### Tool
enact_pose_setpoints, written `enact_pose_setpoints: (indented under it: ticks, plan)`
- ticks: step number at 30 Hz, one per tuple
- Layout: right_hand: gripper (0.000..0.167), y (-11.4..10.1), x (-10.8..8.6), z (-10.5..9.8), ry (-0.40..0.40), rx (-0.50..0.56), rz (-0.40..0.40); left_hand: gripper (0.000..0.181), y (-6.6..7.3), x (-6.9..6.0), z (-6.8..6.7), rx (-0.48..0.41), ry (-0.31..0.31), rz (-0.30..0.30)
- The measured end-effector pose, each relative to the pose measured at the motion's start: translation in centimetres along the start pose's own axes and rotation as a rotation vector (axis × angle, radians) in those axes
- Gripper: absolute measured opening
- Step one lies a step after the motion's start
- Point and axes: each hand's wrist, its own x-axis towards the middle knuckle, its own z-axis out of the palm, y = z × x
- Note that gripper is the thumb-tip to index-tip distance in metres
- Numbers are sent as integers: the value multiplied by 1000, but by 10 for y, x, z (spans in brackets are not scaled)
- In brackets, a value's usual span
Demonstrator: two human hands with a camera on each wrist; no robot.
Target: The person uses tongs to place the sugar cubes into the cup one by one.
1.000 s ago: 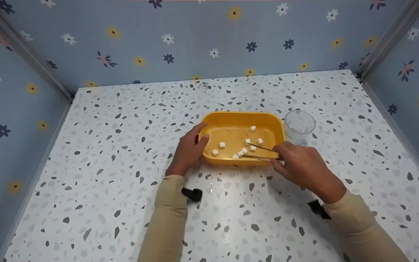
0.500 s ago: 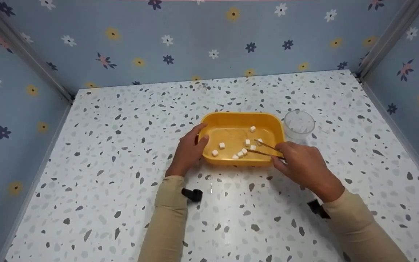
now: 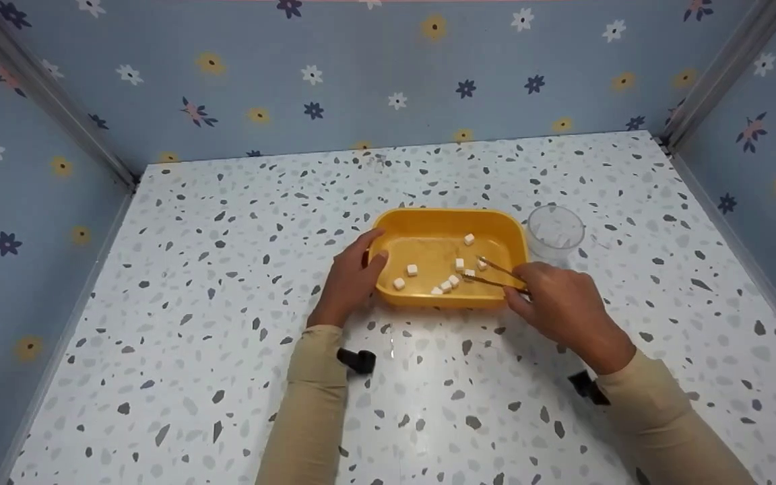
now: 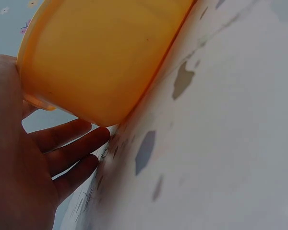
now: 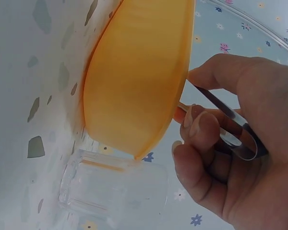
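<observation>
In the middle of the head view, slightly right of centre, a yellow-orange rectangular tray with rounded corners sits on a white, grey-speckled surface. Small white cubes lie scattered inside it, most in the lower right part.

The left hand grips the tray's left end, thumb over the rim; in the left wrist view its lower fingers stretch out, slightly spread, below the tray's end. The fingers of the right hand, at the tray's lower right corner, are bent closely around slim metal tweezers. The tweezers' two tips stand apart among the cubes at right; whether they touch any is too small to tell. A clear round cup stands just beside the tray's right end. Blue floral walls fill the top of the frame.
</observation>
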Motion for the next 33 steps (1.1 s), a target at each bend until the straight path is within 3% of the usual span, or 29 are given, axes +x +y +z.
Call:
enact_pose_setpoints:
  ticks: [9, 33]
  plan:
    - [16, -1, -1, 2, 34, -11, 13, 49, 0, 0, 0, 10, 2, -5]
    - [19, -1, -1, 6, 64, 27, 151, 49, 1, 0, 0, 6, -3, -12]
